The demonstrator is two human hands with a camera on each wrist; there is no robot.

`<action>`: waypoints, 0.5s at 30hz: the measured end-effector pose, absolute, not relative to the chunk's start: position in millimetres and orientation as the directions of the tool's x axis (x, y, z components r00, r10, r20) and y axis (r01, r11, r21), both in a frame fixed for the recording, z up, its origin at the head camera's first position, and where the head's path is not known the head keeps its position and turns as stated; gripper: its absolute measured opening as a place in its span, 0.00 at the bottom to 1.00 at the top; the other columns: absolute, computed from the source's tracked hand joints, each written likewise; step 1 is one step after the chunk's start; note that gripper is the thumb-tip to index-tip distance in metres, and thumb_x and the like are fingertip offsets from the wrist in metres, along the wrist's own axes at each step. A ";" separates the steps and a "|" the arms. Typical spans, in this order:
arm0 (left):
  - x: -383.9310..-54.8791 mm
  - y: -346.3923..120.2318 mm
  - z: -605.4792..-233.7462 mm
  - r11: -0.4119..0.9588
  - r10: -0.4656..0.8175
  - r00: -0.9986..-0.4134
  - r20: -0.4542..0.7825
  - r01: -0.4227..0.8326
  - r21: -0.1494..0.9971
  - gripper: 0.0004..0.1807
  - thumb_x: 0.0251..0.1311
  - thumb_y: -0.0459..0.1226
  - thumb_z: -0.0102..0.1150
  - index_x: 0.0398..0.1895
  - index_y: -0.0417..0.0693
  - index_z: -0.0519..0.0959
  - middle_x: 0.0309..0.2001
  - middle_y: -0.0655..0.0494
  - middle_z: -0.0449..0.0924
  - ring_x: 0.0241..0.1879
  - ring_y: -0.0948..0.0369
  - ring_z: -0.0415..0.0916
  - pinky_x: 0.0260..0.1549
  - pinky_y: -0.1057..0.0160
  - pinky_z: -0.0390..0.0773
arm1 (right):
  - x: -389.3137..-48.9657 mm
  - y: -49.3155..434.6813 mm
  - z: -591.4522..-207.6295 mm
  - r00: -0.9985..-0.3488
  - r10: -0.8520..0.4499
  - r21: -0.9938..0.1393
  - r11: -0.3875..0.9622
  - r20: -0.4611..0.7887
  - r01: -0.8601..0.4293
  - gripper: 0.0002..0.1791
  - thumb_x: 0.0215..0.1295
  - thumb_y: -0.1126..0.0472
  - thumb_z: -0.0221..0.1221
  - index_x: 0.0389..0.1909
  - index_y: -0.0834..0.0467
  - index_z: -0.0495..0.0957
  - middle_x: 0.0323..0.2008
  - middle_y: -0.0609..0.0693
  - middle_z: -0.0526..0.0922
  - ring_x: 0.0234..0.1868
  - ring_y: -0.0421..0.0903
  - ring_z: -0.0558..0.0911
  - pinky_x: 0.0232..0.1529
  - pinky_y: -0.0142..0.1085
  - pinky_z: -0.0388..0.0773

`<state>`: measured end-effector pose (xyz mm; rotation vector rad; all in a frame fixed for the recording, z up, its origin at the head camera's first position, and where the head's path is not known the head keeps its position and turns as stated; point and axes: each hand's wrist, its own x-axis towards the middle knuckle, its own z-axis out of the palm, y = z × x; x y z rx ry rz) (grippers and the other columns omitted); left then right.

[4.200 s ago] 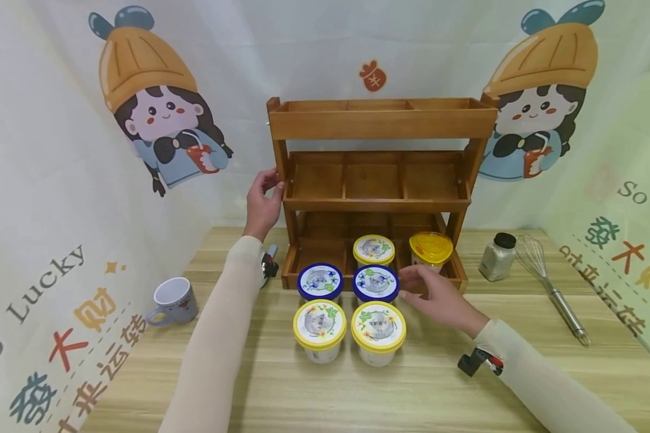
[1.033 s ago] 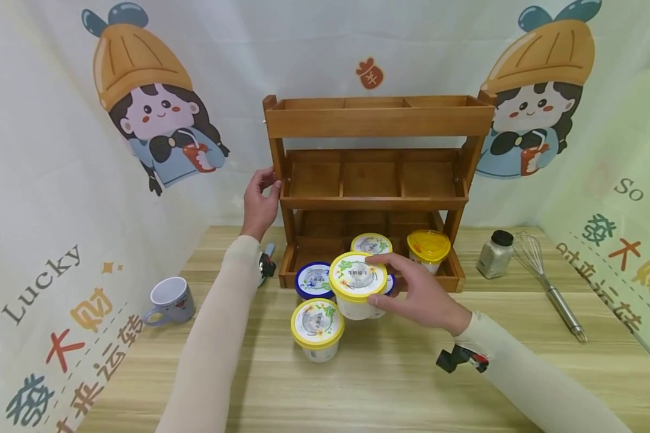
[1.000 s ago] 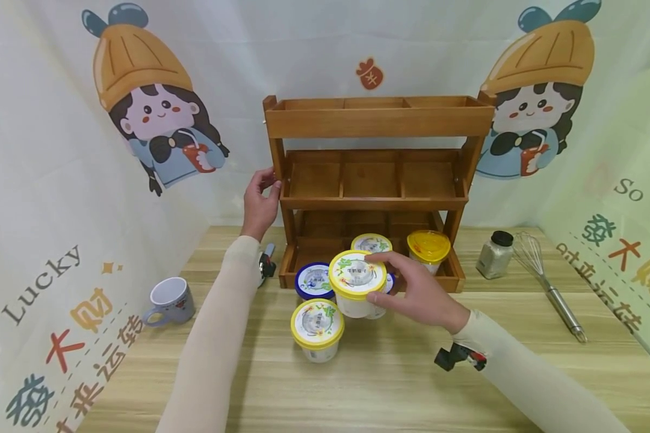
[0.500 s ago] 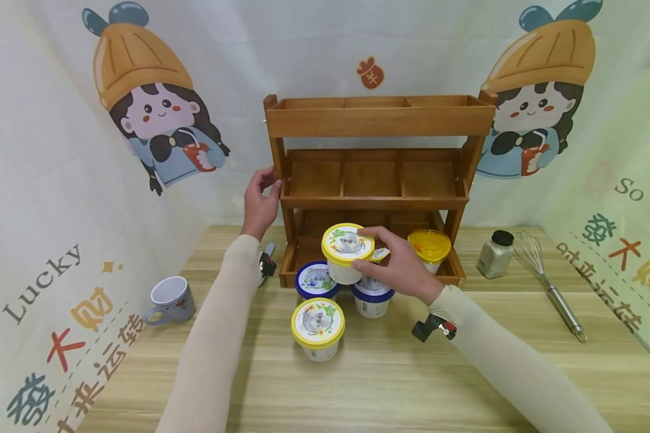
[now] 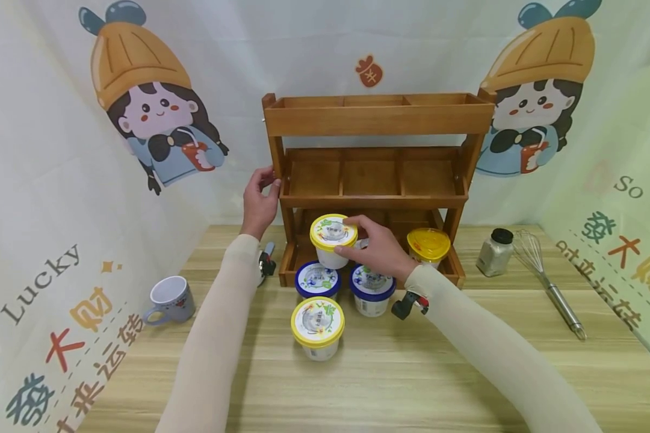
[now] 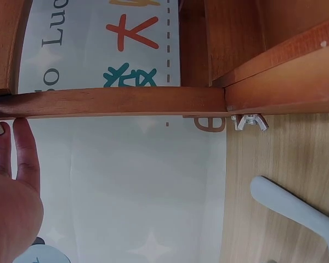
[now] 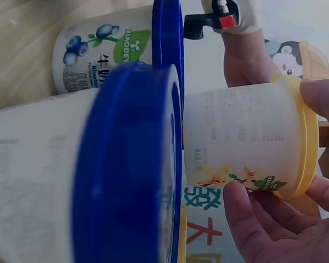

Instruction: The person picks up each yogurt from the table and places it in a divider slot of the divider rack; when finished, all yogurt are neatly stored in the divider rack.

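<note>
The right hand (image 5: 378, 245) has thumb and fingers clamped on the yellow-lid tub (image 5: 331, 257), pinching it near the lid. The tub is up in the air, upright or close to it, in front of the low row of the wooden shelf (image 5: 374, 123). I cannot tell if it is over that row yet. The left hand (image 5: 261, 201) has its fingers nearly straight, and the tips touch the side post of the shelf.

How far along is it? The gold-lid tub (image 5: 428, 245) sits in the low row at the right end, so that one looks done. A pale bit peeks out behind the right hand (maybe one more tub, but it is mostly hidden). The tub in the air looks half done. Three seem left on the surface (image 5: 390, 373): the left blue-lid tub (image 5: 317, 279), the right blue-lid tub (image 5: 372, 285) and the front yellow-lid tub (image 5: 318, 328). The front one is just before the left blue one, and the blue ones stand side by side, apart.
</note>
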<state>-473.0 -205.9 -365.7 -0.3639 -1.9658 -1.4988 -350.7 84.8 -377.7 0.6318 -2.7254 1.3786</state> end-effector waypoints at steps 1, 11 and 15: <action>-473.9 -207.2 -366.3 0.314 -0.152 -0.761 0.631 0.569 0.760 0.17 0.77 0.31 0.57 0.66 0.38 0.76 0.62 0.36 0.79 0.65 0.42 0.77 0.73 0.38 0.70 | -353.1 82.5 -377.0 -0.920 -0.344 -0.770 0.529 0.188 -0.356 0.38 0.67 0.40 0.70 0.74 0.46 0.69 0.68 0.51 0.78 0.67 0.57 0.79 0.61 0.52 0.85; -474.2 -208.8 -366.0 0.315 -0.136 -0.748 0.650 0.589 0.744 0.17 0.76 0.32 0.58 0.64 0.38 0.77 0.60 0.37 0.80 0.64 0.42 0.79 0.73 0.40 0.72 | -373.0 62.0 -371.3 -0.927 -0.340 -0.777 0.537 0.159 -0.330 0.40 0.67 0.41 0.70 0.75 0.50 0.68 0.56 0.52 0.82 0.49 0.51 0.82 0.40 0.38 0.85; -473.1 -208.1 -366.4 0.317 -0.137 -0.748 0.649 0.588 0.744 0.17 0.76 0.32 0.58 0.64 0.39 0.77 0.60 0.38 0.80 0.64 0.43 0.79 0.73 0.41 0.72 | -380.1 51.0 -370.3 -0.931 -0.332 -0.757 0.566 0.153 -0.326 0.41 0.67 0.43 0.71 0.75 0.53 0.68 0.61 0.53 0.82 0.54 0.51 0.81 0.49 0.40 0.83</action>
